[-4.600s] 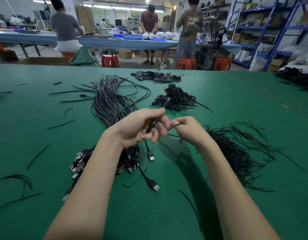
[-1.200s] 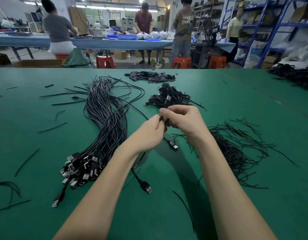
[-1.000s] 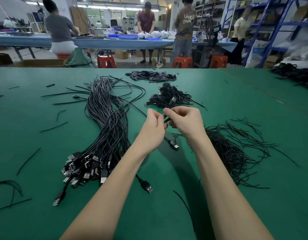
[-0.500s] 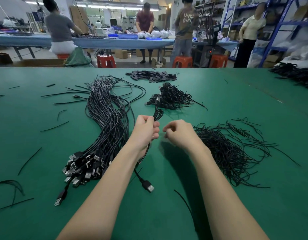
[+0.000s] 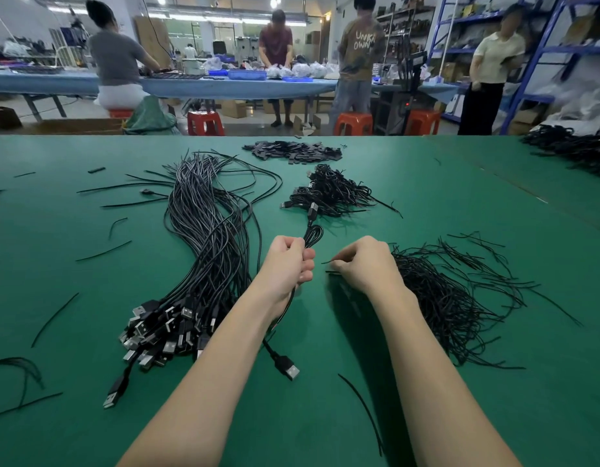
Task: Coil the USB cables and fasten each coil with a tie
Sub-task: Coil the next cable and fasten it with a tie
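Observation:
My left hand [image 5: 289, 262] grips a folded black USB cable [image 5: 312, 234]; its loops stick up above the fist, one small plug points away, and its USB plug [image 5: 288, 366] lies on the mat below my wrist. My right hand [image 5: 366, 262] rests at the near edge of the heap of black twist ties [image 5: 450, 291] and pinches a thin tie [image 5: 329, 262] between its fingertips. A large bundle of loose USB cables [image 5: 207, 251] lies to the left, plugs toward me.
A pile of coiled, tied cables [image 5: 329, 193] lies beyond my hands, with a heap of flat black pieces [image 5: 293, 151] behind it. Stray ties [image 5: 103, 252] are scattered over the green table [image 5: 426, 197]. Several people stand or sit at a blue table behind.
My hands have come apart. The left keeps the folded cable, now held upright. The right has dropped to the tie heap and pinched a tie.

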Demonstrator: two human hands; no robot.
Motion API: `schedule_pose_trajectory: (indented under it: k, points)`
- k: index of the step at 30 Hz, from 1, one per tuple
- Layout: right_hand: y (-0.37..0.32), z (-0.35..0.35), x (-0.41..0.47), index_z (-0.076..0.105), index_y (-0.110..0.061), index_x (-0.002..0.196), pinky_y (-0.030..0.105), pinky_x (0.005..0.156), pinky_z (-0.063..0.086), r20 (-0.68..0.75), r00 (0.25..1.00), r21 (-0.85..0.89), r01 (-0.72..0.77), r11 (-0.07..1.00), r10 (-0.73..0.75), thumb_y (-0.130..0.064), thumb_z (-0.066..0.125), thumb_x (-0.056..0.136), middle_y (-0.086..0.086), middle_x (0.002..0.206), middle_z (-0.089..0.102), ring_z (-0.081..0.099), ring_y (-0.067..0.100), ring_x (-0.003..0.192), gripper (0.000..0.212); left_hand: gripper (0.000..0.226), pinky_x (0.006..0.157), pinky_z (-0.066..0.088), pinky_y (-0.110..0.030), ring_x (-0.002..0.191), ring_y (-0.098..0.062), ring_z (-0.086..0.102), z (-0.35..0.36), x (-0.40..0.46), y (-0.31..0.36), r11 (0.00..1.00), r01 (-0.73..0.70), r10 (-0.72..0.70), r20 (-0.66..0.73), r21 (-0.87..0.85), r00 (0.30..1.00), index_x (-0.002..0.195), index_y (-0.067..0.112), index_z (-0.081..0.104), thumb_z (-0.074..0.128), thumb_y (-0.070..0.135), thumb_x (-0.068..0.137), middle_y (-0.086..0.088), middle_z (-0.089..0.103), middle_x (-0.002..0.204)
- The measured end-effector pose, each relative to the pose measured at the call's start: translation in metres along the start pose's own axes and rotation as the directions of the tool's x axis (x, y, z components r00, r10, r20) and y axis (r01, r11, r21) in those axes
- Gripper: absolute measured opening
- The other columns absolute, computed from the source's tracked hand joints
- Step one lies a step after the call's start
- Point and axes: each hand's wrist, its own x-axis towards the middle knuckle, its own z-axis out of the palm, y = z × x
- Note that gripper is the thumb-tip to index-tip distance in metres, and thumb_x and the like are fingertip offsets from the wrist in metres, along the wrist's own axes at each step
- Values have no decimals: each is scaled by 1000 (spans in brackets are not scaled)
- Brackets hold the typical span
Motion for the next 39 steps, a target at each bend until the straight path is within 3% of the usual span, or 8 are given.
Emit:
schedule_pose_trajectory:
  k: [2, 5, 7, 14, 18, 24, 31, 39]
  points:
    - [2, -4, 4, 80, -28, 90, 33, 80, 56, -5, 1000, 28, 19, 999, -19, -32, 68, 94, 1, 91, 76, 68, 23, 87, 14, 6, 41, 26, -17, 49, -7, 32, -2, 2, -1, 1000, -1, 1, -6, -8, 1000, 100, 12, 39, 35, 11, 105, 0, 44, 75]
    - [-1, -9, 4, 75, -24, 69, 22, 55, 45, -31, 998, 146, 66, 987, -62, -34, 62, 98, -15, 54, 65, 55, 0, 50, 33, 8, 40, 28, -17, 47, -5, 35, -5, 5, -3, 1000, 3, -2, -29, 26, 1000, 100, 11, 41, 36, 13, 105, 0, 45, 76]
    - [-11, -10, 1, 76, -18, 74, 17, 48, 38, -79, 988, 247, 147, 958, -131, -30, 56, 102, -19, 51, 64, 49, 0, 41, 36, 10, 39, 30, -16, 46, -4, 36, -6, 6, -6, 998, 2, 1, -50, 56, 999, 97, 12, 41, 36, 13, 105, 0, 46, 76]
    - [-46, -4, -9, 57, -13, 124, 45, 81, 53, -18, 939, 173, 342, 924, -344, -22, 39, 107, 8, 97, 75, 63, 30, 82, 26, 22, 41, 31, -18, 50, -11, 33, -13, 6, -7, 983, -33, 47, -73, 180, 996, 79, 14, 36, 36, 9, 101, 2, 39, 65]
    - [-40, -1, -7, 56, -21, 98, 42, 77, 57, -50, 949, 233, 315, 920, -313, -24, 53, 102, 0, 87, 76, 63, 19, 72, 6, 23, 40, 30, -16, 50, -10, 32, -14, 6, -5, 969, -60, 76, -61, 241, 995, 79, 14, 35, 36, 13, 102, 1, 40, 66]
    - [-34, 4, -7, 81, -25, 81, 8, 58, 45, -173, 950, 276, 302, 913, -262, -21, 72, 85, -14, 74, 75, 60, -9, 55, 11, 18, 43, 31, -19, 50, -7, 34, -9, 1, -2, 963, -88, 105, -50, 255, 993, 87, 14, 38, 36, 14, 104, 3, 42, 70]
    - [-38, 6, -12, 82, -20, 78, 28, 66, 61, -235, 947, 361, 294, 885, -219, -14, 74, 81, -11, 68, 74, 69, 3, 61, 10, 15, 43, 32, -19, 54, -9, 36, -11, -2, 1, 952, -78, 94, -39, 296, 995, 90, 14, 39, 36, 16, 104, 2, 43, 72]
    - [-38, 8, -13, 83, -20, 82, 18, 64, 57, -177, 939, 343, 339, 876, -294, -13, 73, 85, -10, 68, 75, 68, 2, 60, 13, 19, 40, 30, -18, 42, -4, 39, -14, -2, 2, 970, -59, 79, -78, 235, 994, 93, 9, 43, 36, 20, 107, 3, 43, 67]
